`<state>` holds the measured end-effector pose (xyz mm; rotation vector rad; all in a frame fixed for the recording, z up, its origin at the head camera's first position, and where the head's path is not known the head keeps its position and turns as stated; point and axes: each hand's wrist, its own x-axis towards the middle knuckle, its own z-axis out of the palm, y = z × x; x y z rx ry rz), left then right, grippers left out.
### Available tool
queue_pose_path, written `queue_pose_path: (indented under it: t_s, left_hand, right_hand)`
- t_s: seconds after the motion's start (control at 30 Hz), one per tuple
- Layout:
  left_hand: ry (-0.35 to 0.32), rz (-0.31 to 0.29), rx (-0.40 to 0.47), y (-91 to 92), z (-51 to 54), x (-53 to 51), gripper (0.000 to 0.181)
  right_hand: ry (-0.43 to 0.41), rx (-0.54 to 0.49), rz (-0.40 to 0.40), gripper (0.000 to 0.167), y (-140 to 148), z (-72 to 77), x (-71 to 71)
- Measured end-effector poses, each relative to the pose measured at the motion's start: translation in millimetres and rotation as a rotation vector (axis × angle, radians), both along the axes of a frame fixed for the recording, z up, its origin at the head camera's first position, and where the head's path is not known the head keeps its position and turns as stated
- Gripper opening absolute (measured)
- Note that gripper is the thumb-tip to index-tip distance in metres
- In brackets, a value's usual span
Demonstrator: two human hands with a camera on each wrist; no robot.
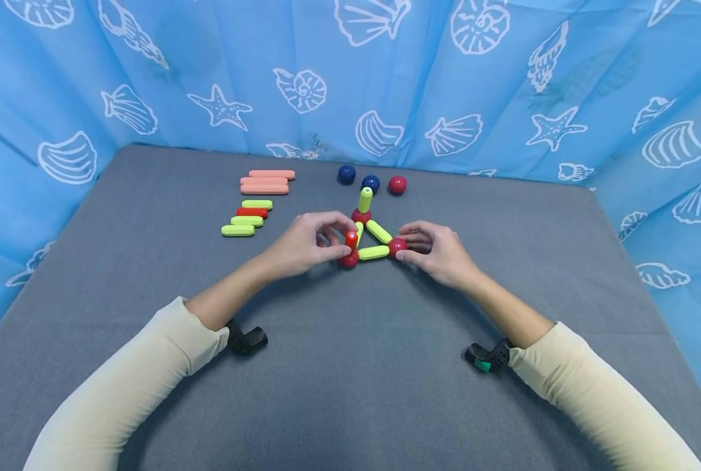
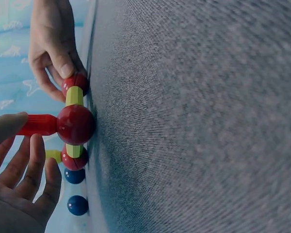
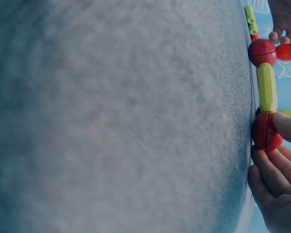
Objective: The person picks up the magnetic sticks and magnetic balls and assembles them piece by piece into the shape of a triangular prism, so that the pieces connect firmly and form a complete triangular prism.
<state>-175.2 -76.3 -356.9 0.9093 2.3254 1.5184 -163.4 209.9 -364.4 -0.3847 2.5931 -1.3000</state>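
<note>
A flat triangle of yellow-green rods [image 1: 374,253] joined by three red balls lies on the table. My left hand [image 1: 300,245] pinches a short red rod [image 1: 351,239] between thumb and fingers; the rod stands upright on the front-left red ball [image 2: 76,124]. At the right corner, my right hand [image 1: 441,254] holds the red ball [image 3: 266,132], thumb on the near side and fingers on the far side. Another yellow-green rod [image 1: 365,200] rises upright from the back red ball [image 1: 361,216], with no hand on it.
Behind the triangle sit two dark blue balls [image 1: 347,174] and a loose red ball [image 1: 397,184]. To the left lie three salmon rods [image 1: 264,189], several short yellow-green rods [image 1: 238,230] and a red rod [image 1: 252,212]. A blue shell-patterned curtain [image 1: 303,91] borders the grey table [image 1: 362,366].
</note>
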Motion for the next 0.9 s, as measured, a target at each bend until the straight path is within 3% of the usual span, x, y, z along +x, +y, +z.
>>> queue_pose_path:
  t_s: [0.33,0.5,0.57,0.7,0.8,0.9]
  left_hand:
    - [-0.024,-0.023,0.007,-3.4,0.8,-0.9,0.034]
    - [-0.019,-0.025,0.045,-10.5,6.7,-8.7,0.038]
    - [-0.020,0.027,0.060,-11.5,9.2,-16.5,0.035]
    - [-0.018,0.191,0.072,-6.7,11.7,-39.9,0.025]
    - [0.000,0.283,0.024,1.9,8.9,-59.3,0.026]
    - [0.036,0.333,-0.046,12.9,3.8,-77.1,0.033]
  right_hand:
    - [-0.022,0.003,0.020,0.043,0.3,2.5,-3.8]
    - [-0.025,0.008,0.042,0.044,-0.4,5.1,-6.1]
    - [-0.026,0.015,0.047,0.044,-0.7,6.0,-6.6]
    - [-0.029,0.022,0.052,0.044,-0.9,6.7,-6.8]
    - [-0.030,0.022,0.053,0.044,-0.3,7.0,-6.2]
    - [-0.025,0.021,0.049,0.044,1.0,7.6,-5.4]
